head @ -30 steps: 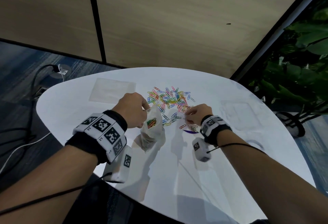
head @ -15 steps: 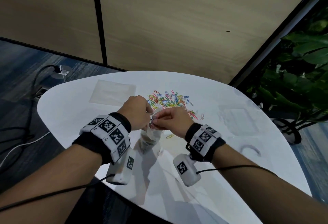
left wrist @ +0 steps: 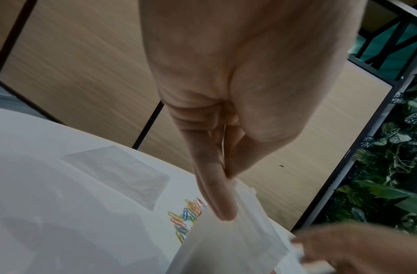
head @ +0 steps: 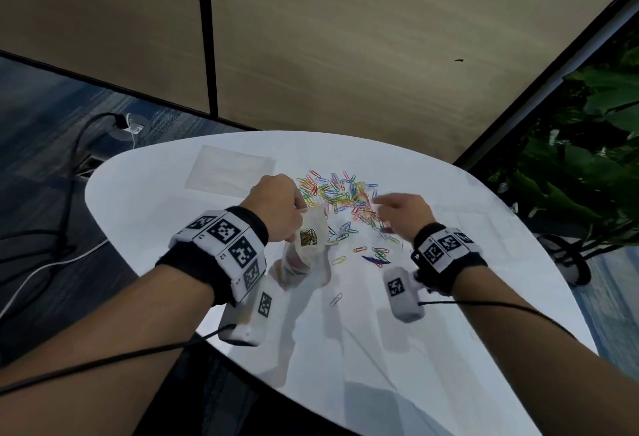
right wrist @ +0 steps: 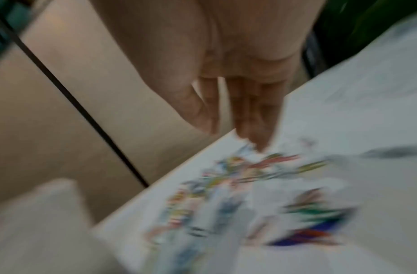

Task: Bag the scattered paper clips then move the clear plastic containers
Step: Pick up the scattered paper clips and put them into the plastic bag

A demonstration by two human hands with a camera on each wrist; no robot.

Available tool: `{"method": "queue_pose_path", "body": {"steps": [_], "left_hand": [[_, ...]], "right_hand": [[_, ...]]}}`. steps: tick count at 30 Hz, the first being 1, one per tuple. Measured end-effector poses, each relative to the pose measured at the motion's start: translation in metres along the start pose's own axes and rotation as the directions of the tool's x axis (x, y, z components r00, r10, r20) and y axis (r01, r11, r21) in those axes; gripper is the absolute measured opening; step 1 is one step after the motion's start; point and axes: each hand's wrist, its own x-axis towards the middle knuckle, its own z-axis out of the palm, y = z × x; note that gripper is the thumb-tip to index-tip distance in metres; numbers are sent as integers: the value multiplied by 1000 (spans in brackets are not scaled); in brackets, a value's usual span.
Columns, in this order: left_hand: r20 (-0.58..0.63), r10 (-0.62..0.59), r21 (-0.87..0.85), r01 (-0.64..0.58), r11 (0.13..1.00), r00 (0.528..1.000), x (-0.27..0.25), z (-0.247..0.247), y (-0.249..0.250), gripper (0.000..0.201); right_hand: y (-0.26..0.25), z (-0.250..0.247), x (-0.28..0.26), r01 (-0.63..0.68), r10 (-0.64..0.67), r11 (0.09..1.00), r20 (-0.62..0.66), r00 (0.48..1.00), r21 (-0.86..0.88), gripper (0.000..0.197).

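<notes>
Since half a second ago, the right hand is drawn away from the small clear plastic bag to frame centre, fingers loosely extended and empty over the scattered coloured paper clips. The bag's rim is pinched between the left hand thumb and fingers; gold clips are seen inside. Flat clear plastic containers lie on the white table, upper left and right.

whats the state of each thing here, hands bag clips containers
left hand: pinches the bag's top edge
right hand: empty, fingers extended over the clips
bag: upright, mouth open, some clips inside
paper clips: most loose on the table
clear container: flat on the table, untouched
</notes>
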Motion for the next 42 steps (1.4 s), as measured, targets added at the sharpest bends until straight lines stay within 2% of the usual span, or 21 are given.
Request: {"method": "queue_pose_path", "body": {"steps": [1, 2, 3, 5, 7, 11, 14, 17, 19, 21, 23, 25, 27, 29, 31, 32, 33, 34, 36, 38, 42], "left_hand": [[0, 3, 4, -3, 1000, 1000, 0, 0, 1, 21], [-2, 7, 9, -7, 1000, 1000, -1, -1, 2, 20], [-1, 7, 8, -7, 1000, 1000, -1, -2, 2, 19], [11, -3, -10, 3, 1000, 1000, -2, -2, 3, 19], [14, -6, -12, 6, 1000, 1000, -3, 0, 3, 21], [14, 13, 28, -14, 1000, 1000, -4, -2, 3, 22], [30, 10, 26, -11, 1000, 1000, -3, -1, 2, 23], [29, 24, 49, -25, 998, 999, -3, 2, 2, 22], [35, 30, 59, -32, 998, 999, -4, 3, 2, 23], [36, 40, 76, -43, 996, 999, -3, 4, 3, 23], [31, 43, 86, -45, 995, 999, -3, 4, 3, 22], [29, 42, 95, -45, 994, 999, -3, 3, 3, 21], [33, 39, 106, -42, 993, 999, -2, 3, 2, 21], [33, 33, 113, -36, 993, 999, -2, 3, 1, 20], [31, 30, 115, -33, 993, 999, -3, 2, 1, 19], [30, 30, 111, -34, 993, 999, -3, 2, 1, 19], [29, 33, 107, -36, 994, 999, -3, 3, 2, 18], [29, 36, 103, -39, 994, 999, -4, 3, 3, 16], [30, 39, 99, -42, 994, 999, -4, 4, 5, 15], [29, 34, 98, -36, 995, 999, -3, 5, 5, 14], [3, 16, 102, -16, 995, 1000, -2, 4, 4, 13]], "right_hand": [[22, -4, 7, -124, 123, 960, -19, 992, -253, 35], [42, -3, 10, -227, 244, 876, -15, 970, -425, 52], [59, 3, 12, -301, 350, 815, 6, 937, -496, 64], [81, 21, 16, -400, 463, 805, 42, 886, -438, 78], [85, 39, 27, -455, 473, 812, -43, 880, -366, 86], [65, 67, 54, -414, 377, 825, -171, 910, -386, 82], [55, 72, 69, -326, 298, 867, -133, 945, -377, 79], [48, 76, 79, -145, 138, 911, -46, 989, -387, 74], [47, 81, 84, -22, 37, 868, 22, 999, -496, 67], [42, 82, 84, 52, -51, 784, 19, 999, -619, 49], [36, 80, 83, 70, -129, 696, -29, 991, -715, 31], [34, 76, 82, 57, -138, 663, -47, 989, -747, 26], [35, 65, 82, 12, -94, 736, -85, 992, -677, 19], [40, 48, 83, -57, -3, 854, -114, 994, -518, 14], [44, 28, 80, -130, 118, 958, -61, 991, -255, 13], [44, 20, 74, -178, 178, 983, 1, 984, -52, 11], [41, 14, 67, -229, 219, 958, 77, 973, 170, 9], [35, 9, 58, -267, 227, 885, 147, 963, 381, 9], [20, 4, 40, -295, 172, 716, 250, 953, 633, 16], [-1, 1, 23, -335, 82, 626, 367, 926, 705, 23], [-38, 8, -5, -403, -69, 626, 562, 824, 668, 22]]}}
